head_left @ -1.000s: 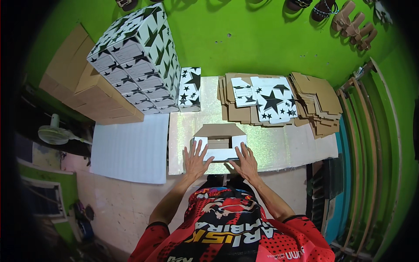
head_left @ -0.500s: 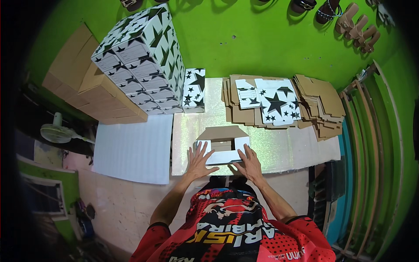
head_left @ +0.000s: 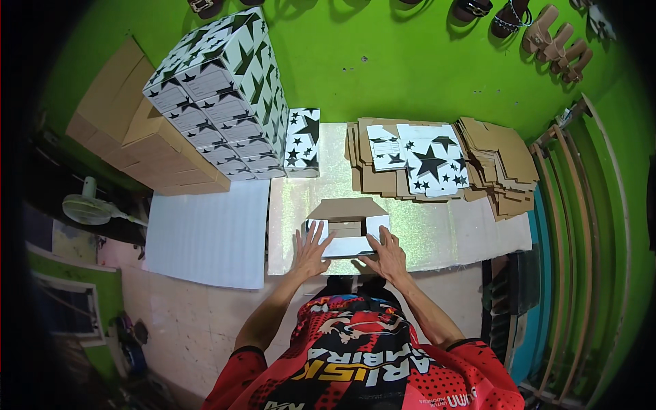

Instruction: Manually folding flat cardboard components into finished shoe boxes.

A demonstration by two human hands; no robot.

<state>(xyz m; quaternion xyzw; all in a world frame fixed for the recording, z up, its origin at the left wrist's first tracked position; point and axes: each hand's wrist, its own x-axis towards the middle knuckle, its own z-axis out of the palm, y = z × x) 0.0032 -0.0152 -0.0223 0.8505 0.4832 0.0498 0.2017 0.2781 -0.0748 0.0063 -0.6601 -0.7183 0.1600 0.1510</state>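
Note:
In front of me on the table, a small cardboard box (head_left: 345, 247) stands partly folded. Its white outer flaps lean outward, a brown flap rises at the far side, and the brown inside shows. My left hand (head_left: 311, 255) rests its spread fingers on the box's left flap, thumb apart near the front edge. On the right flap lie the fingers of my right hand (head_left: 389, 258), stretched out, with the thumb by the near front edge. Neither hand is wrapped round anything. The front wall below the flap is mostly hidden.
Stacked star-patterned boxes (head_left: 236, 102) rise at the back left, beside brown cartons (head_left: 164, 147) and a single star-patterned box (head_left: 303, 140). Flattened star-printed cardboard (head_left: 432, 160) tops brown blanks (head_left: 502, 154) at the back right. A white sheet (head_left: 208, 232) lies left; sandals (head_left: 547, 31) hang on the wall.
My right hand has shifted very slightly left and its fingers sit a little differently on the right flap. The left hand stays on the left flap.

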